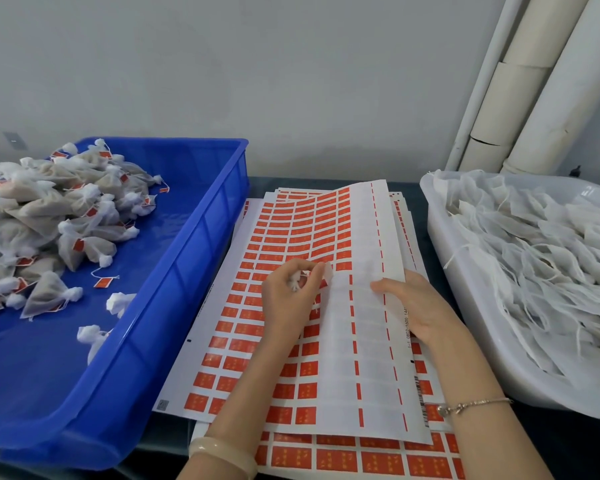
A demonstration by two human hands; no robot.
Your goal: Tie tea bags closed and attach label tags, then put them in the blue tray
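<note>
White tuft (296, 281), too small to identify: pinched in the curled fingers of the left hand (286, 299), above the label sheet (291, 237). Right hand (416, 306): fingers flat, pressing the sheet's bare right strip. Sheet: red labels, far corner curled up, lying on more sheets (361, 459). Blue tray (205, 220), left: tied, tagged tea bags (49, 220) piled inside. White tub (437, 244), right: untied bags (534, 254).
</note>
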